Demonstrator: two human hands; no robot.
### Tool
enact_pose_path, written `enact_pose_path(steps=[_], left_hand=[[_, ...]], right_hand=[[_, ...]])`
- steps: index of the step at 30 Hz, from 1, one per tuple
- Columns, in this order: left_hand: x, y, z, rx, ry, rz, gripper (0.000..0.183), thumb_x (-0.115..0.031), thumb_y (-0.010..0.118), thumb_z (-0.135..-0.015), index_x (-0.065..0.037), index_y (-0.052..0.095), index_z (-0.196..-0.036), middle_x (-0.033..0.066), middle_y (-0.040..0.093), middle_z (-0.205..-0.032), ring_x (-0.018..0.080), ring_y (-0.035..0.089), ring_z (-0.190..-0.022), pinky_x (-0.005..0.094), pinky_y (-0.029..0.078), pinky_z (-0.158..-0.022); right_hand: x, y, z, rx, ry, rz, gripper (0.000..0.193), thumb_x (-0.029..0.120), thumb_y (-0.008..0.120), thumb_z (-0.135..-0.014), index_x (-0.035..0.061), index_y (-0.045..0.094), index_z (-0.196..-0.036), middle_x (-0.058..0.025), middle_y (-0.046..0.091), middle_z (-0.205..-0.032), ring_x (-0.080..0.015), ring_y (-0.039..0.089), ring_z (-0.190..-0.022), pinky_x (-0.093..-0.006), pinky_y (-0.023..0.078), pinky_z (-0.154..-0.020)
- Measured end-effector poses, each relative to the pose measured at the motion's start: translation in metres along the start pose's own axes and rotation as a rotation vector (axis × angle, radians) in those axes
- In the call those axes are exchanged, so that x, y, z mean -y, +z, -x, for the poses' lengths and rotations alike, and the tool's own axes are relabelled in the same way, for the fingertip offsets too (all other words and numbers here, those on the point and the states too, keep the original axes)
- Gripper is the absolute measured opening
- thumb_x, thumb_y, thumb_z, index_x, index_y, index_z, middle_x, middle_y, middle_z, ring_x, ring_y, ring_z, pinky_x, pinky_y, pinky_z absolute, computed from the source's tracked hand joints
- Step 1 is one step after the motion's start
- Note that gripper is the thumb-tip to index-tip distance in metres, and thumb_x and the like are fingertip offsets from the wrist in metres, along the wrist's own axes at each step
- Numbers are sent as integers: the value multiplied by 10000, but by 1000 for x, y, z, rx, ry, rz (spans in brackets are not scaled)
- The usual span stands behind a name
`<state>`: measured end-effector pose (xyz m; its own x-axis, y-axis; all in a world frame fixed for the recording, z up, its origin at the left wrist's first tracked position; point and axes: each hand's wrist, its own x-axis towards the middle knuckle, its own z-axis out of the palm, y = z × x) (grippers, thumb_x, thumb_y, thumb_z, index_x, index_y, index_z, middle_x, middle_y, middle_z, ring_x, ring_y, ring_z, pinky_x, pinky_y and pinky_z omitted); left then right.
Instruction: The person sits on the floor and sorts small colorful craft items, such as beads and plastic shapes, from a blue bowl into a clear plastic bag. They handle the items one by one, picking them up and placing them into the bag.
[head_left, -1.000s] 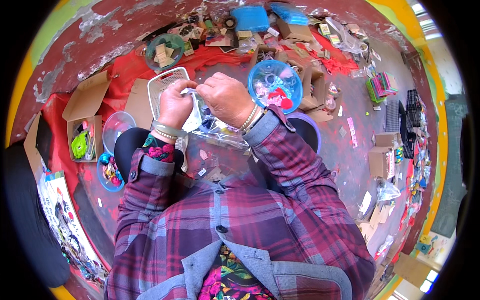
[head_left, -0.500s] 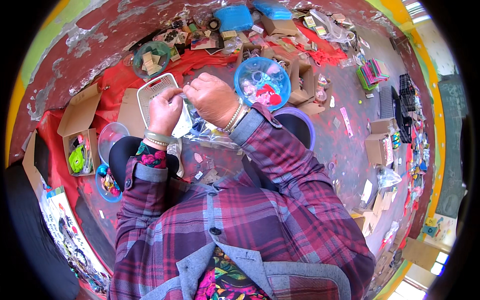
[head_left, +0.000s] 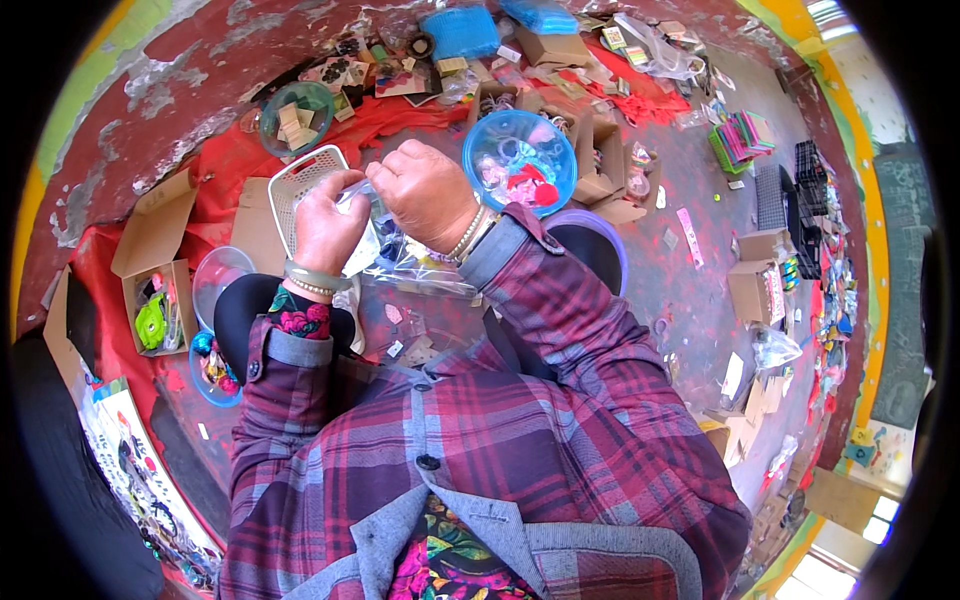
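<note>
The grey floor, blotched with red, carries a rumpled red cloth across its far and left parts, with an open cardboard box at left. Toward the middle stand a white perforated basket, clear plastic packaging just nearer, and a blue tub farther right, with a purple-rimmed tub nearer than it. On the right lie a pink strip, a green basket, a cardboard carton and a crumpled clear bag.
</note>
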<state>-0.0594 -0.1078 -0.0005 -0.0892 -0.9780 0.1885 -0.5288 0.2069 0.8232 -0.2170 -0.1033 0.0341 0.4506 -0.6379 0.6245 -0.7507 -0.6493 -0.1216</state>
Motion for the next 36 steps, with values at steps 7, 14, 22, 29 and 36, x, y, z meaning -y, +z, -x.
enact_pose_path(steps=[7,14,22,29,36], left_hand=[[4,1,-2,-32,95,6,224,-48,497,-767,-50,650,-930,173,638,-802,290,631,-754,336,484,-688],[11,-1,-3,23,3,35,212,-79,495,-781,-30,648,-920,181,603,-698,278,608,-630,323,465,-603],[5,-2,-9,-25,64,32,213,-140,521,-808,-23,637,-942,200,593,-702,311,616,-659,341,467,-597],[8,-7,-12,-14,12,45,224,-145,526,-815,-23,639,-965,194,610,-717,293,628,-671,327,476,-617],[3,-12,-10,-5,-2,46,232,-141,520,-817,-13,637,-971,206,612,-745,299,633,-695,324,480,-632]], right_hand=[[-4,-3,3,-3,48,2,91,126,558,-694,79,589,-765,-54,561,-715,-209,546,-732,-309,463,-675],[-90,-20,12,107,354,-507,218,192,574,-780,83,638,-958,-100,636,-921,-255,595,-877,-354,472,-757],[-222,7,128,1332,472,109,572,360,738,-618,27,601,-1062,-172,615,-1040,-307,577,-988,-379,449,-856],[-226,47,167,1371,667,213,650,316,751,-600,48,530,-1150,-163,611,-1043,-314,582,-974,-367,458,-840],[-265,27,150,1199,908,-122,413,215,689,-667,52,593,-1034,-97,647,-883,-190,622,-795,-318,511,-646]])
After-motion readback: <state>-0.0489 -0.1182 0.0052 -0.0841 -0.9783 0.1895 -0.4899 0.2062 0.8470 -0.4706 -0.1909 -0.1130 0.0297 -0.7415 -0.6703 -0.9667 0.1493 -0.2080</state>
